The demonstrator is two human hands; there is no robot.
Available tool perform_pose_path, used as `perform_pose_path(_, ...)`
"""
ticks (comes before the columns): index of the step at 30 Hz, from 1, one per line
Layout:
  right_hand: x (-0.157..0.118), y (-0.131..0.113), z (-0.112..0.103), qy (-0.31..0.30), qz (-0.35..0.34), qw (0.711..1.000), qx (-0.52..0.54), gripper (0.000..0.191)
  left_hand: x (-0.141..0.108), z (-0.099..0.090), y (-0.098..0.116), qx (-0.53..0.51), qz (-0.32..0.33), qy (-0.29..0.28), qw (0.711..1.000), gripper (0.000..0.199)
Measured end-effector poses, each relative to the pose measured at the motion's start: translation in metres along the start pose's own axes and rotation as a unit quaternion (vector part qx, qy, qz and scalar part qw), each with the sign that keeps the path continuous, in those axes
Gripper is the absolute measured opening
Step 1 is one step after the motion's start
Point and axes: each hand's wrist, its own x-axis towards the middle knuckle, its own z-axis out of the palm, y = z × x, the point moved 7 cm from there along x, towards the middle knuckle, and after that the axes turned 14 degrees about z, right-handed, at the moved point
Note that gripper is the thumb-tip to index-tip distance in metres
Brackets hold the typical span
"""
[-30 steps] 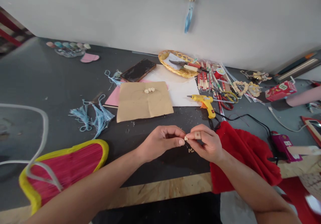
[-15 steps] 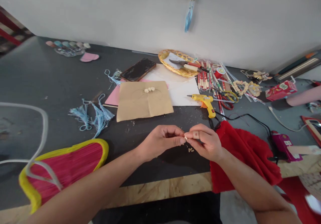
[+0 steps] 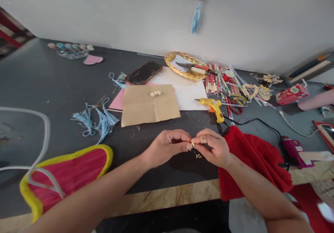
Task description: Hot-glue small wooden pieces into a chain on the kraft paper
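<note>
My left hand [image 3: 172,146] and my right hand [image 3: 212,146] meet above the dark table near its front edge. Between their fingertips they pinch a tiny cream-coloured piece [image 3: 192,144], mostly covered by the fingers. Several short, light wooden bits [image 3: 198,156] lie on the table just below my right hand. Farther back, a sheet of brown paper [image 3: 141,111] carries a faint drawn curve and a short row of cream clusters [image 3: 155,93]. A yellow glue gun [image 3: 212,105] lies on its side beyond my right hand.
A red cloth [image 3: 250,160] lies beside my right forearm, and a pink-and-yellow woven piece [image 3: 75,167] near my left. Blue tassels [image 3: 104,119], a phone [image 3: 144,72], a wicker basket [image 3: 171,57] with pliers, and wrapped sticks [image 3: 215,81] fill the back. The glue gun's black cord [image 3: 261,122] runs right.
My hands stay almost in place, still pinching the tiny piece, with only a slight shift of the fingers. Everything on the table keeps its position.
</note>
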Motion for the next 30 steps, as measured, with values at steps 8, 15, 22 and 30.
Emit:
perform_pose_path(8,0.0,0.0007,0.0,0.001,0.01,1.0,0.011,0.015,-0.0001,0.0003,0.0023,0.011,0.004,0.001,1.0,0.012)
perform_pose_path(15,0.0003,-0.0009,0.0001,-0.001,0.013,1.0,0.014,0.017,-0.0004,0.0022,0.0002,-0.014,-0.025,-0.007,1.0,0.019)
perform_pose_path(22,0.0016,-0.0015,0.0009,0.0,0.012,1.0,0.011,0.014,-0.0006,0.0005,0.0026,0.01,-0.009,-0.001,1.0,0.018)
perform_pose_path(30,0.0008,0.0021,-0.0005,0.011,0.03,0.999,0.022,0.013,-0.0015,-0.0011,-0.0016,-0.023,-0.036,0.024,0.999,0.022)
